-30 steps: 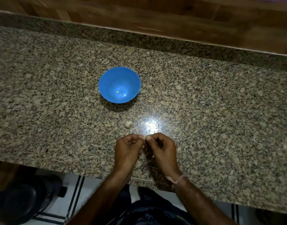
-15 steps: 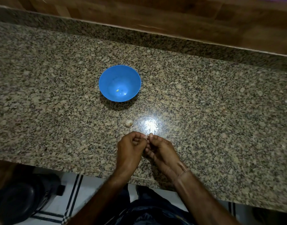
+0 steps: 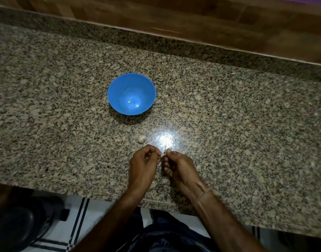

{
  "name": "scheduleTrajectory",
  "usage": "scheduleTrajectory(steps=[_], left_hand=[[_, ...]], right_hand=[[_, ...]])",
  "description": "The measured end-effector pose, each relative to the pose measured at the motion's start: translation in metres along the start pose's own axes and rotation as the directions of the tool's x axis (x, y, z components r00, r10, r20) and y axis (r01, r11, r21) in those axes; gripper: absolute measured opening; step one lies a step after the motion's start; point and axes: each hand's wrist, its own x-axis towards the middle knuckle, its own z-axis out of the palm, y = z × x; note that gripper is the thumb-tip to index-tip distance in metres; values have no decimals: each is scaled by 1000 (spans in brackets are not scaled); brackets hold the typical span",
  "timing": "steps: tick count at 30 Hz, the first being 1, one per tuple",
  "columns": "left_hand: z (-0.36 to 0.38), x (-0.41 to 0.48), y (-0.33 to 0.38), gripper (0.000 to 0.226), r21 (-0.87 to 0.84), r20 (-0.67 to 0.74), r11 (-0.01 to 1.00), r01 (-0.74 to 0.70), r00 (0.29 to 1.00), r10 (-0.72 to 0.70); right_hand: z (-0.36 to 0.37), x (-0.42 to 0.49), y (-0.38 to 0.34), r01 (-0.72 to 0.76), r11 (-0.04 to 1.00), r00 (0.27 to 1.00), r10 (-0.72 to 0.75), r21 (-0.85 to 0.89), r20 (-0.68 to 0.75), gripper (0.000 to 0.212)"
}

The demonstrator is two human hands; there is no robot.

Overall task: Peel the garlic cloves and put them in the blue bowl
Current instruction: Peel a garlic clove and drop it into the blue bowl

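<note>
Garlic clove (image 3: 164,152): small, pale, mostly hidden, pinched between the curled fingertips of left hand (image 3: 143,164) and right hand (image 3: 179,166), over the desk (image 3: 247,142) near its front edge. Loose clove (image 3: 142,139): on desk, just beyond hands. Blue bowl (image 3: 118,90): farther back, holding one pale scrap (image 3: 128,102).

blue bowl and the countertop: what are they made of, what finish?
Blue bowl: looks like moulded plastic, smooth and semi-gloss; uniform saturated colour, thin rim, soft highlights inside. Could be melamine. Countertop: polished granite by the look; speckled tan, grey and black grain, with a sharp mirror-like lamp glare near the front edge.
</note>
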Motion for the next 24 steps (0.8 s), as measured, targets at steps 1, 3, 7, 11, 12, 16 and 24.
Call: scheduleTrajectory(steps=[1,3,7,11,12,16,24], left_hand=[[0,1,0,24,-4,4,1000,2,1000,-2],[0,3,-2,27,23,15,1000,-14,1000,14],[1,4,-7,37,95,18,992,-77,997,76],[-2,3,-4,12,8,65,993,-121,991,121],[-4,3,-4,14,-24,94,991,-134,986,136],[-7,4,-4,11,-3,81,990,-144,986,144],[-8,3,0,12,-24,73,990,-138,988,139]], right_hand=[[1,0,1,2,1000,1000,-2,-9,-4,19],[2,-1,1,15,999,1000,-15,-28,-6,21],[2,-6,-3,120,986,993,-119,-117,21,29],[3,-11,-5,194,954,981,-191,-227,34,28],[4,-11,-5,201,951,979,-199,-233,34,28],[4,-13,-7,258,918,966,-244,-301,85,29],[5,-8,-1,-65,993,989,77,-100,126,37]])
